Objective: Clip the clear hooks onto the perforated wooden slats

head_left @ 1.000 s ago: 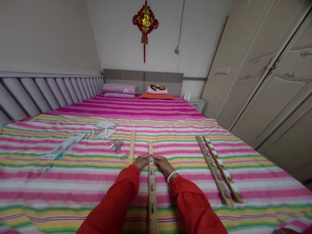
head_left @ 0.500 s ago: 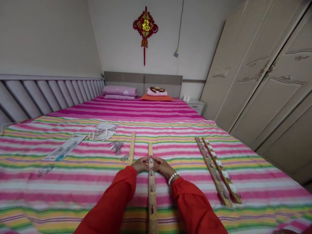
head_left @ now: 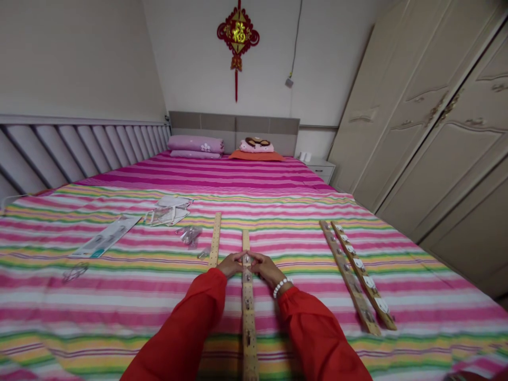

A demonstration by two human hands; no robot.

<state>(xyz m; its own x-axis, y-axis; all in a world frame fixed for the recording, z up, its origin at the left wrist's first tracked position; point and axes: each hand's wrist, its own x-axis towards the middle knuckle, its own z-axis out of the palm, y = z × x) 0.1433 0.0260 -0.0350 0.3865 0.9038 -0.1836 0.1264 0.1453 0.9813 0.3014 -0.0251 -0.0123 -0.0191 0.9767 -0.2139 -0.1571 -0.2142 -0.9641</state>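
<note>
A long perforated wooden strip (head_left: 250,317) lies lengthwise in front of me on the bed, with several clear-backed metal hooks in a row along it. At the uppermost hook (head_left: 247,259), my left hand (head_left: 231,264) presses from the left side, fingers closed against its edge. From the other side my right hand (head_left: 267,269), a white bead bracelet on its wrist, has its fingers pressed to the same hook. The fingertips of both hands nearly meet there and partly cover the clear backing. Just left of my hands lies a second perforated strip (head_left: 215,241), bare of hooks.
Loose clear hooks (head_left: 190,235), crumpled packets (head_left: 170,209) and a long package (head_left: 107,237) lie to the left, with another clear piece (head_left: 75,271) nearer. Two hook-bearing strips, a clear one (head_left: 349,275) and a white one (head_left: 363,272), lie at right. A wardrobe (head_left: 444,132) stands beyond.
The view has tilted and shifted slightly. Both hands stay at the same uppermost hook, with their fingers moved only a little around its edges.
</note>
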